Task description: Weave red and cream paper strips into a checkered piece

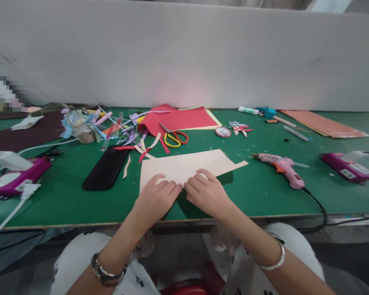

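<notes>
A cream sheet of paper (187, 162) lies in front of me near the table's front edge, its right side raised and a narrow strip sticking out at the right corner. My left hand (160, 194) grips its near edge, thumb on top and fingers curled. Right beside it, my right hand (204, 190) pinches the same edge, knuckles almost touching the left. The fingertips under the paper are hidden. Beyond the sheet are scissors (172, 138) with yellow and red handles, lying on paper offcuts (144, 150).
A pink glue gun (284, 166) with a cord lies right of the paper; a black phone (106, 169) lies left. Purple power strips (350, 167) sit at both sides. Red paper (187, 118), a glue stick (248, 110) and a craft-scrap pile (83, 125) are along the back wall.
</notes>
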The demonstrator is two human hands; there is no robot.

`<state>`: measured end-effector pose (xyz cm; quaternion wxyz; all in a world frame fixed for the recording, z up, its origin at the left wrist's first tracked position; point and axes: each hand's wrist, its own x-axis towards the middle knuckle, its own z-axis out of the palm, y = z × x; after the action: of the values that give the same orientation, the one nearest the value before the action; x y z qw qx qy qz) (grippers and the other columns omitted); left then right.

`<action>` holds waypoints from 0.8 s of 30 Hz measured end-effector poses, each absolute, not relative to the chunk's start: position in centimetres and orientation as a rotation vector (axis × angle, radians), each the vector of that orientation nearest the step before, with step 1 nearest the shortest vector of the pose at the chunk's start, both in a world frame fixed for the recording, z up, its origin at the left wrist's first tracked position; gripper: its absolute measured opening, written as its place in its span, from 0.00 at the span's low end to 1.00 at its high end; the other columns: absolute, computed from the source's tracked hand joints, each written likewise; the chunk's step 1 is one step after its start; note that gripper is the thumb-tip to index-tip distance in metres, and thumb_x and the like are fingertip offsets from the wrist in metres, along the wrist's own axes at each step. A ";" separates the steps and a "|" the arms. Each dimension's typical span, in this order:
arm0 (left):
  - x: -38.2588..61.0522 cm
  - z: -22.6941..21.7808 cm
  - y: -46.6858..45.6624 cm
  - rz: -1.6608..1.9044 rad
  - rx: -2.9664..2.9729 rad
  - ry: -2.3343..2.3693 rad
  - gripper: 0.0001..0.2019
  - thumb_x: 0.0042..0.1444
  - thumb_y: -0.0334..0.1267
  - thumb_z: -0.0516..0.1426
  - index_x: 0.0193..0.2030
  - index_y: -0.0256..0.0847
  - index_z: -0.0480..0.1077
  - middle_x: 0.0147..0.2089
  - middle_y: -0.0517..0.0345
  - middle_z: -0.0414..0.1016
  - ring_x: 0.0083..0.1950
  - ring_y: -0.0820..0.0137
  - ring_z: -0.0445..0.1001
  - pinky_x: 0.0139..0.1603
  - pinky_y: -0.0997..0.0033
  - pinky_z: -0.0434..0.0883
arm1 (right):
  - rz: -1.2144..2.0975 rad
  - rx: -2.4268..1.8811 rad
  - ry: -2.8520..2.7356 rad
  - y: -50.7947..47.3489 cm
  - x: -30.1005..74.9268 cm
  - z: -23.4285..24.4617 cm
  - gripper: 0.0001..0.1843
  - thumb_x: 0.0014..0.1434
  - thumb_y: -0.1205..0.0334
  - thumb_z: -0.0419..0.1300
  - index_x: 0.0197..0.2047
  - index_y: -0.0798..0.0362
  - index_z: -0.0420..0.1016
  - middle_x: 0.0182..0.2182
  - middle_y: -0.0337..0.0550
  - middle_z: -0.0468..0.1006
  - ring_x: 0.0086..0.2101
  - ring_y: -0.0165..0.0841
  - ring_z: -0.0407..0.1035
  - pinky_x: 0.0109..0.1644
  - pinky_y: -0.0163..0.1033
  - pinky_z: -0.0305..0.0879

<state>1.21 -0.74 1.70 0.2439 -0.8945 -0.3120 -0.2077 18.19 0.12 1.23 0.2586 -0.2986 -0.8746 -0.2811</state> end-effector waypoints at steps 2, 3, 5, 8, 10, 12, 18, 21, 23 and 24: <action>1.2 2.0 -0.5 -0.641 -2.428 -0.830 0.14 0.55 0.23 0.44 0.29 0.37 0.67 0.22 0.64 0.71 0.23 0.75 0.69 0.46 0.65 0.63 | -0.822 -0.799 -2.331 0.5 18.3 1.5 0.13 0.53 0.69 0.49 0.20 0.52 0.66 0.17 0.36 0.67 0.24 0.28 0.60 0.42 0.37 0.56; 1.0 2.2 -0.3 -0.669 -2.416 -0.826 0.14 0.56 0.23 0.44 0.29 0.37 0.68 0.22 0.65 0.72 0.23 0.75 0.70 0.47 0.65 0.62 | -0.847 -0.801 -2.315 0.7 18.5 1.8 0.13 0.53 0.69 0.49 0.19 0.52 0.66 0.16 0.35 0.66 0.23 0.28 0.60 0.42 0.37 0.56; 0.6 2.6 0.2 -0.699 -2.375 -0.824 0.14 0.56 0.24 0.44 0.30 0.38 0.68 0.23 0.65 0.74 0.24 0.76 0.70 0.46 0.66 0.62 | -0.898 -0.826 -2.273 1.4 19.1 2.4 0.14 0.53 0.70 0.49 0.18 0.52 0.65 0.15 0.34 0.65 0.22 0.27 0.58 0.43 0.36 0.55; -0.6 3.2 1.1 -0.720 -2.286 -0.839 0.13 0.56 0.24 0.45 0.30 0.38 0.69 0.25 0.63 0.76 0.26 0.74 0.72 0.41 0.68 0.64 | -0.974 -0.895 -2.199 2.5 20.6 3.3 0.15 0.52 0.71 0.49 0.17 0.52 0.64 0.13 0.33 0.65 0.20 0.25 0.58 0.44 0.35 0.54; -1.6 3.3 1.7 -0.718 -2.239 -0.862 0.13 0.57 0.25 0.45 0.30 0.38 0.69 0.26 0.61 0.76 0.27 0.74 0.73 0.38 0.69 0.64 | -1.005 -0.959 -2.159 3.2 22.1 3.8 0.15 0.52 0.72 0.49 0.16 0.52 0.64 0.13 0.32 0.65 0.20 0.24 0.57 0.44 0.34 0.54; -2.6 3.4 2.1 -0.703 -2.205 -0.891 0.13 0.57 0.26 0.45 0.29 0.39 0.69 0.26 0.61 0.76 0.27 0.73 0.73 0.36 0.70 0.65 | -1.031 -1.034 -2.128 3.6 23.9 4.1 0.15 0.51 0.72 0.49 0.16 0.52 0.63 0.13 0.32 0.66 0.20 0.25 0.57 0.45 0.35 0.54; -3.8 3.1 2.7 -0.678 -2.154 -0.928 0.15 0.58 0.29 0.43 0.30 0.39 0.70 0.26 0.59 0.77 0.27 0.71 0.73 0.35 0.69 0.65 | -0.953 -1.305 -1.801 3.5 28.2 4.9 0.11 0.50 0.71 0.49 0.19 0.51 0.63 0.17 0.36 0.68 0.22 0.29 0.60 0.40 0.38 0.57; -2.9 3.0 2.6 -0.648 -2.229 -0.879 0.16 0.59 0.29 0.42 0.31 0.39 0.70 0.27 0.59 0.77 0.29 0.72 0.73 0.36 0.70 0.65 | -0.718 -1.173 -1.889 2.6 26.7 5.3 0.07 0.53 0.68 0.50 0.27 0.53 0.67 0.25 0.41 0.73 0.30 0.32 0.65 0.38 0.37 0.59; -2.3 3.0 2.6 -0.643 -2.247 -0.864 0.17 0.59 0.29 0.42 0.30 0.39 0.69 0.27 0.60 0.77 0.28 0.73 0.73 0.37 0.70 0.65 | -0.662 -1.057 -2.156 2.0 24.8 5.2 0.07 0.54 0.62 0.52 0.35 0.53 0.69 0.34 0.43 0.74 0.36 0.33 0.65 0.45 0.40 0.57; -2.0 3.0 2.5 -0.647 -2.245 -0.858 0.17 0.60 0.30 0.41 0.30 0.40 0.69 0.27 0.60 0.77 0.28 0.74 0.73 0.37 0.71 0.65 | -0.675 -1.030 -2.247 1.7 23.8 5.1 0.07 0.54 0.62 0.52 0.36 0.53 0.69 0.36 0.43 0.74 0.37 0.33 0.65 0.49 0.41 0.54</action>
<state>-2.04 2.53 3.00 0.3205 -0.8544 -0.3267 -0.2461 23.84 1.73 5.09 0.2854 -0.3852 -0.8405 -0.2524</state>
